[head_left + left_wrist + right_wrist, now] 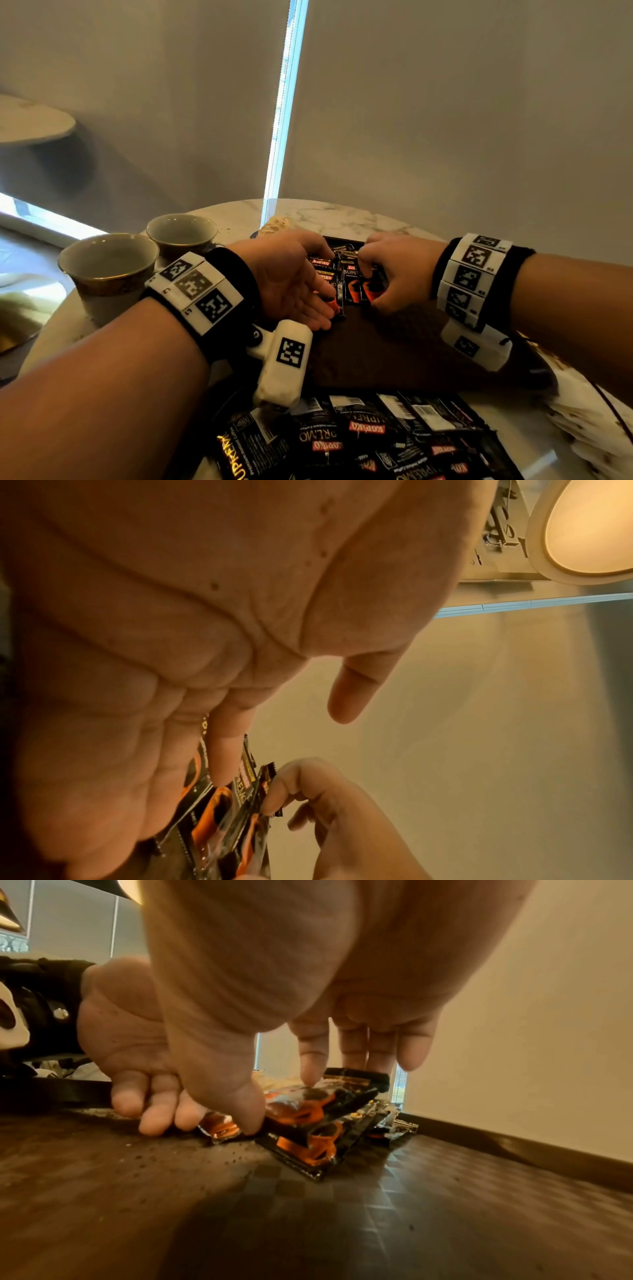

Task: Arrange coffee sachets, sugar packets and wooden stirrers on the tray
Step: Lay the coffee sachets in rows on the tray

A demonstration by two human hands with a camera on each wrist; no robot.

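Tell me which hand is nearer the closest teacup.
Left. The left hand lies just right of the nearest teacup, touching the coffee sachets; the right hand sits beyond those sachets, farther right.

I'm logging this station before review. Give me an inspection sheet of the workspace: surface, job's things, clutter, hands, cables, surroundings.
Surface: round marble table; dark tray on it, specks on the tray floor.
Job's things: sachets overlapping at the tray's far end; loose sachets on the near edge; white packets at right.
Clutter: two cups.
Hands: left hand flat, fingers straight against the sachets; right hand pinching them.
Cables: nothing seen.
Surroundings: drawn blinds, a bright gap between them.
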